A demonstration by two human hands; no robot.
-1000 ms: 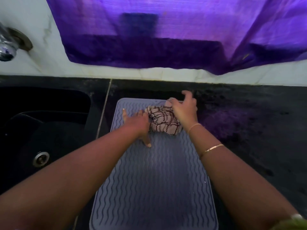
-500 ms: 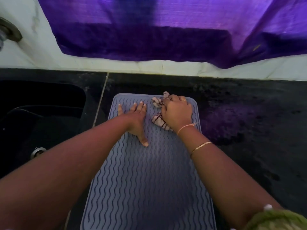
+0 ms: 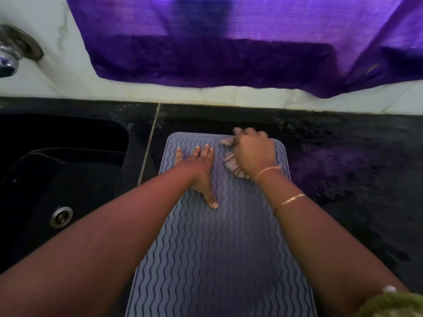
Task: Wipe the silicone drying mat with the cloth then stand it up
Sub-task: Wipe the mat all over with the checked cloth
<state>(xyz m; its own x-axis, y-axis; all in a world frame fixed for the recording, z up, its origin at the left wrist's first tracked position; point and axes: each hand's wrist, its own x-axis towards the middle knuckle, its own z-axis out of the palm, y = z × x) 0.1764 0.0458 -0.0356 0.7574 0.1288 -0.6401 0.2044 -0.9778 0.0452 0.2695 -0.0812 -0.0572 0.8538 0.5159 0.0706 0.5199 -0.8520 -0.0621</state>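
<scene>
Since 1 second ago the cloth (image 3: 230, 164) has shrunk from a spread patch between the hands to a small bunch under the right hand (image 3: 255, 152), which has crept toward the far edge of the mat (image 3: 217, 259). The left hand (image 3: 199, 165) has barely shifted.

Nearest the camera, the mat's near end runs out of the bottom of the view. It lies flat on the dark bench (image 3: 354, 179), and both forearms reach over it. Its wavy ribs look bare apart from a few pale specks toward the near right.

Further up the mat, the left hand lies open, palm down, fingers straight and spread on the far-left part with the thumb pointing back toward the near end. It seems to be pinning the mat in place. Just right of it, the right hand is curled over the checked cloth and presses it onto the far-right corner. Its fingertips are blurred at or just over the mat's far edge.

Left of the mat sits the black sink (image 3: 68, 179) with its drain (image 3: 61, 216). Beyond the mat's far edge a tap (image 3: 9, 58) juts from the pale wall, and a purple fabric (image 3: 229, 42) hangs above.

By my judgement the wiping is under way at the far end. How much of the rest has been wiped cannot be told. Standing the mat up is not yet begun.
</scene>
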